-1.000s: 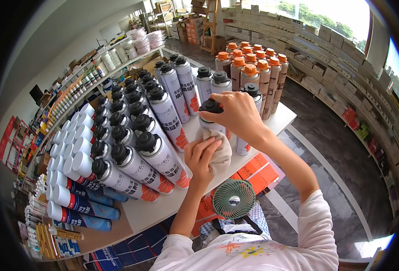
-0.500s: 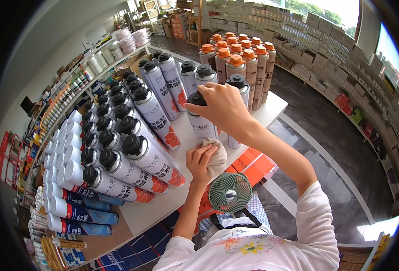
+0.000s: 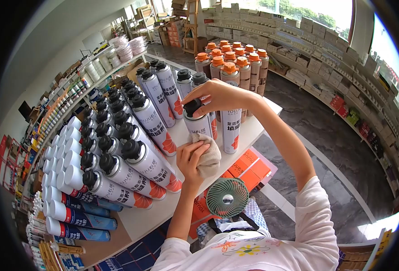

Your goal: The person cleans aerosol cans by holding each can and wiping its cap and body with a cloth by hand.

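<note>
My right hand point(image 3: 228, 95) reaches down from above, its thumb and fingers closed round the black cap of a white foam sealant can point(image 3: 198, 124). The can stands on the white table, and its lower part is hidden. My left hand point(image 3: 190, 161) is closed on a beige cloth point(image 3: 209, 158), bunched against the can's lower front. Just right of it stands another foam sealant can point(image 3: 231, 131) with an orange flower print; my right wrist and hand hide its top. Behind my right hand, more black-capped cans point(image 3: 184, 81) stand close together.
Rows of black-capped cans point(image 3: 147, 160) fill the table's left side, beside white-capped blue tubes point(image 3: 89, 218). Orange-capped cans point(image 3: 255, 67) stand at the far end. A green fan point(image 3: 228, 198) hangs at my chest above orange boxes point(image 3: 249, 165). Stocked shelves point(image 3: 316, 63) line the walls.
My right hand has shifted from lying over the can's top to gripping its cap with thumb and fingers. The cloth in my left hand sits higher against the can. The view has shifted slightly.
</note>
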Motion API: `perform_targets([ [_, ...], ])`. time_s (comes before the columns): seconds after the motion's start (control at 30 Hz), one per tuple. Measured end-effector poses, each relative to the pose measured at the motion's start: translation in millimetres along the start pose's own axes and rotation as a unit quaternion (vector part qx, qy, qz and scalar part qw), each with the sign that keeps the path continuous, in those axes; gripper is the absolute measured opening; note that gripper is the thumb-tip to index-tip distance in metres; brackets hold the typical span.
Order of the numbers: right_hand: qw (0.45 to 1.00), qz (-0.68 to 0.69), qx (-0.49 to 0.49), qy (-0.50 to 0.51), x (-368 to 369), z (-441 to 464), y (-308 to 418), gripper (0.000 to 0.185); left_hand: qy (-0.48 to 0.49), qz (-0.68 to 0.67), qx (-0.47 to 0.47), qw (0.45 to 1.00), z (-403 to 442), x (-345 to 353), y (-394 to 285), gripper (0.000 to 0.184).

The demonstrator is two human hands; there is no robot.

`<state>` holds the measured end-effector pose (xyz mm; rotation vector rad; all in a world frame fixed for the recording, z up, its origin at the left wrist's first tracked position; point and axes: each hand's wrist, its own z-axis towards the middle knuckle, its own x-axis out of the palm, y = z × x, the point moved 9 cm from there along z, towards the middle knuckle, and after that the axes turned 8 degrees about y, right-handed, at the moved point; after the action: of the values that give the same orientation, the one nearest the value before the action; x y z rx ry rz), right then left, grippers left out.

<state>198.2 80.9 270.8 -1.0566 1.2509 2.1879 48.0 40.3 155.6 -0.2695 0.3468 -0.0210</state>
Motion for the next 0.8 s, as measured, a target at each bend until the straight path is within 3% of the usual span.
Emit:
perform_targets([
  [0.07, 1.0, -0.002, 0.003, -0.002, -1, 2, 7, 0.043, -0.004, 0.02, 0.024, 1.0, 12, -4, -3, 0.029],
  [0.13, 0.987, -0.107, 0.113, 0.022, 0, 2, 8, 0.044, -0.011, 0.056, 0.06, 0.997, 27, -9, -10, 0.03],
  [0.27, 0.986, -0.13, 0.089, -0.053, -2, 1, 10, 0.044, -0.029, 0.08, 0.059, 0.995, 52, -18, -20, 0.029],
  [0.53, 0.983, -0.119, 0.128, -0.05, 2, -3, 21, 0.042, 0.06, 0.143, 0.106, 0.982, -39, 31, -1, 0.027],
  [0.63, 0.977, -0.145, 0.119, -0.1, 9, -6, 20, 0.041, 0.083, 0.085, 0.028, 0.993, -20, 20, 1, 0.03],
  [0.67, 0.969, -0.168, 0.118, -0.137, 5, -9, 21, 0.04, 0.066, 0.075, 0.021, 0.995, -7, 9, -3, 0.031],
  [0.8, 0.96, -0.177, 0.181, -0.123, 9, -10, 26, 0.04, 0.014, 0.102, 0.028, 0.994, 37, -16, -21, 0.03],
])
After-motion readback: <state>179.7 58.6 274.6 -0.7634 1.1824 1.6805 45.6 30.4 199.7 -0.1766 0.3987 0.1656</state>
